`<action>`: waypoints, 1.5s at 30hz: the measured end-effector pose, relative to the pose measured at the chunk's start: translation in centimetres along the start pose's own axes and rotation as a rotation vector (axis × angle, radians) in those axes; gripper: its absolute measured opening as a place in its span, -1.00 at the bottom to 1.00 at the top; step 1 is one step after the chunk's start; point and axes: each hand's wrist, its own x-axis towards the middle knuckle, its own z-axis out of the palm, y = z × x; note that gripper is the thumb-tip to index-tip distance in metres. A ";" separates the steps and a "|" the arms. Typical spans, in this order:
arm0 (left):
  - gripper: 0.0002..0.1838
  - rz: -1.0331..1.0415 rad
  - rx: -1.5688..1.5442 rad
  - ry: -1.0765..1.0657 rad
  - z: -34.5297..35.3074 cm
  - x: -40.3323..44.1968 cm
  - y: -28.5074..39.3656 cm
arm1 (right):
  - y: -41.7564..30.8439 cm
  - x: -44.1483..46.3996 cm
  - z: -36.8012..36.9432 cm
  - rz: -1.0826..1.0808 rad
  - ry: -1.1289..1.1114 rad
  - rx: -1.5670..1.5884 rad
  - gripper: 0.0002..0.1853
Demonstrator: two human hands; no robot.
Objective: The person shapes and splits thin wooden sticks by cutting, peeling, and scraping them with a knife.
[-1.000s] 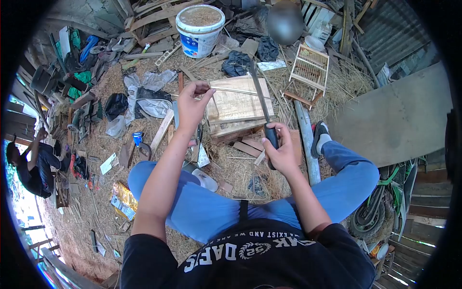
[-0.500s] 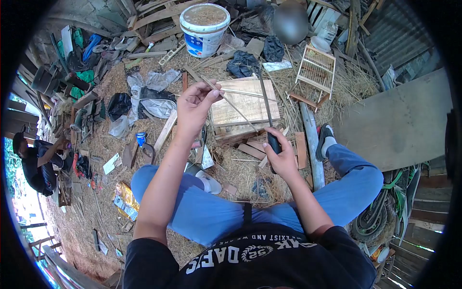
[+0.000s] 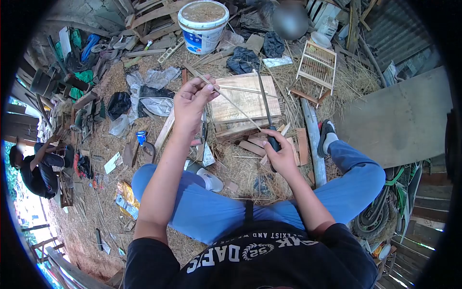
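Note:
Pinched between the thumb and fingers of my left hand (image 3: 194, 100) is a thin wooden strip (image 3: 237, 107), slanting down to the right. Its lower end reaches the fingers of my right hand (image 3: 283, 156); I cannot tell whether they touch it. My right hand is wrapped round the black handle of a long narrow-bladed knife (image 3: 263, 98), its blade pointing away from me. Under both lies a pale wooden block (image 3: 236, 111), with a few more thin strips (image 3: 250, 91) across its top.
Beyond the block stands a white bucket (image 3: 202, 31). A slatted wooden cage frame (image 3: 315, 70) is at the right, near a large flat board (image 3: 394, 115). Wood offcuts (image 3: 301, 144) and straw litter the ground. Another person (image 3: 36, 168) sits far left.
My left hand has shifted slightly left and down with the strip. The strip's lower end is now closer to my right hand. The knife stays in my right hand.

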 end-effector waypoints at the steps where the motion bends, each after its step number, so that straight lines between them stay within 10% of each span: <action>1: -0.65 -0.002 0.000 -0.001 -0.1 0.1 -0.1 | 0.0 0.0 0.1 -0.003 0.004 -0.002 -0.65; 45: -0.61 -0.160 -0.114 -0.068 -0.2 -0.3 -1.2 | 1.4 0.4 1.3 -0.015 0.248 0.000 -0.83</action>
